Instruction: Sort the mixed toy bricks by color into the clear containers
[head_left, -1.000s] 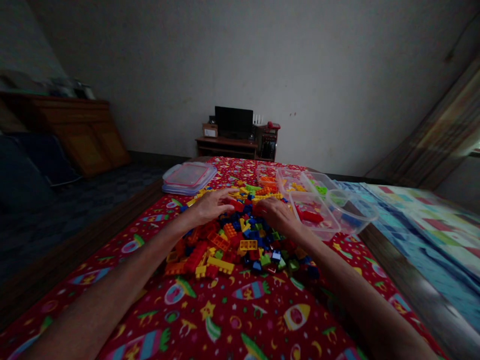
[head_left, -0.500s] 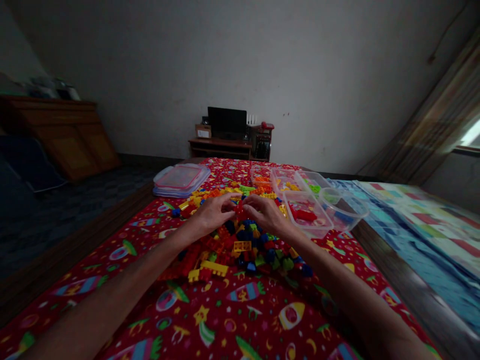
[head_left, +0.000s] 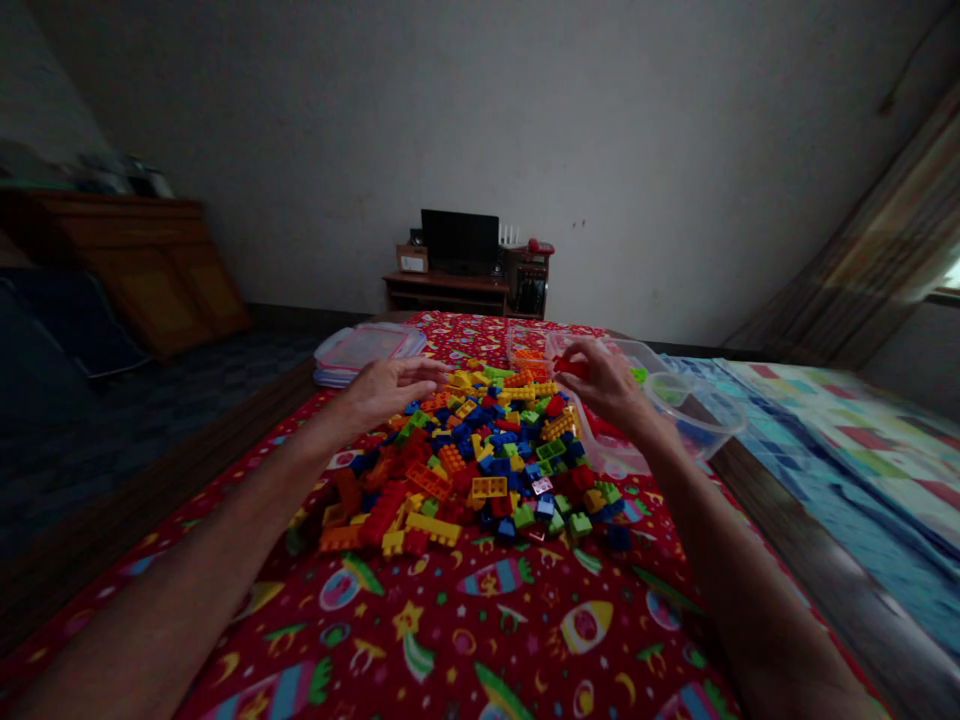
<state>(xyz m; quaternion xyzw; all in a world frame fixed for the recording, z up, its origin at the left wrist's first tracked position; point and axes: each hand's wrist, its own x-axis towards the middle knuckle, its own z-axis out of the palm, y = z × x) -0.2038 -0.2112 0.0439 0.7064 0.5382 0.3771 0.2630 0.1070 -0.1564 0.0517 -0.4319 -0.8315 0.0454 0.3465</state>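
Note:
A heap of coloured toy building bricks [head_left: 480, 460] lies on a red patterned tablecloth [head_left: 517, 660]. Over the heap's left side hovers my left hand [head_left: 390, 388], fingers stretched out and holding nothing. My right hand [head_left: 604, 382] pinches a red building brick [head_left: 571, 367] above the clear plastic boxes on the right. Below this hand, the nearest box [head_left: 634, 462] has red bricks in it, partly hidden by the hand and forearm.
Stacked lids [head_left: 367, 348] lie at the far left of the table. A round clear tub [head_left: 724, 420] holds blue pieces at the right. Beyond the table stand a desk [head_left: 450, 290] with a monitor [head_left: 459, 240]. A bed [head_left: 825, 450] adjoins on the right.
My hands have moved apart from the middle of the heap. The right one has carried a red brick rightwards to the boxes; the left has drawn back left and opened.

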